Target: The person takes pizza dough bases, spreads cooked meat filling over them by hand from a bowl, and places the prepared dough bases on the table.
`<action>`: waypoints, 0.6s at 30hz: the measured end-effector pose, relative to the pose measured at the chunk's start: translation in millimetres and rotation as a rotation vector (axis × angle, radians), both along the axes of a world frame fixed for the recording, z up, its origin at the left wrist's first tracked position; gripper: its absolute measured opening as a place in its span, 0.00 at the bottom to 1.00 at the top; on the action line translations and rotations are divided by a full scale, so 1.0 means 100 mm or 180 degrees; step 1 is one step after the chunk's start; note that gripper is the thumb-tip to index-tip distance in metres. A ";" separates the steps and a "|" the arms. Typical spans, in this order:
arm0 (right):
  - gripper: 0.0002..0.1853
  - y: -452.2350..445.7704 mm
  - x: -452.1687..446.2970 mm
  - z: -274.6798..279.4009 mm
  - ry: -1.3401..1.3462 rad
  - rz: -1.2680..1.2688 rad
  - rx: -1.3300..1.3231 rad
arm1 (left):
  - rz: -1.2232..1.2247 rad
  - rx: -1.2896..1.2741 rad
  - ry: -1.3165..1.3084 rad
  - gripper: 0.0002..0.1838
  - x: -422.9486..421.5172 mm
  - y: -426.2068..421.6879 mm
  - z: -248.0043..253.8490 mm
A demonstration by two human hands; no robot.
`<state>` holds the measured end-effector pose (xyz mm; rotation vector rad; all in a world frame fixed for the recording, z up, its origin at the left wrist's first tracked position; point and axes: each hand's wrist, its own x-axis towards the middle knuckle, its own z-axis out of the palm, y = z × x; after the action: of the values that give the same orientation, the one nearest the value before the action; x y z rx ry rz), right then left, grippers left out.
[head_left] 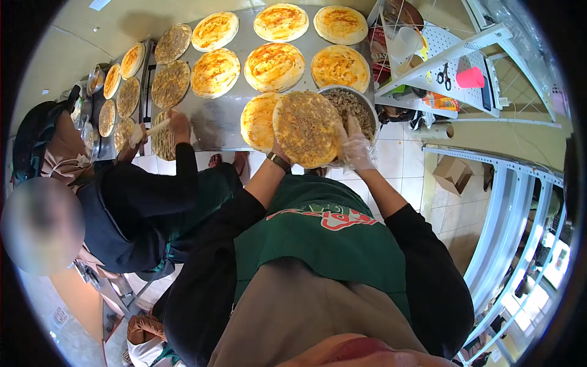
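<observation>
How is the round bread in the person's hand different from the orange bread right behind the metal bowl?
The held bread has a brown, crumbly topping, but the orange bread is smeared with orange and yellow. The held bread is up in the left hand, while the orange bread lies flat on the table. Both are round.

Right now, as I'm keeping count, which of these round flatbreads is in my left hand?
The brown-topped one beside the bowl, overlapping an orange-topped one in the view. Only this one has your left hand at its edge.
</observation>
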<state>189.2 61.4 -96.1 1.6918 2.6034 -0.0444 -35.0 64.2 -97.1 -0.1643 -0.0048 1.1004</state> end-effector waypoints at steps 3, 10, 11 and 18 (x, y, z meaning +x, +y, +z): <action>0.36 0.00 -0.06 -0.06 0.2430 -0.0961 -0.0686 | -0.0012 -0.0052 0.0025 0.32 0.08 -0.10 0.00; 0.28 0.29 -0.42 0.94 0.6507 -0.3199 -0.3335 | -0.0006 -0.0100 0.0087 0.32 0.16 -0.07 -0.05; 0.28 0.31 -0.41 0.97 0.6590 -0.2986 -0.3410 | 0.0004 -0.0107 0.0098 0.32 0.15 -0.07 -0.06; 0.27 0.54 0.06 -0.10 0.1163 -0.0430 -0.1445 | 0.0048 -0.0145 0.0174 0.32 -0.04 -0.15 -0.04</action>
<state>195.1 115.9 -106.3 1.8041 2.4223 -0.9513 -39.3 49.2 -100.8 -0.1752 0.0680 1.1202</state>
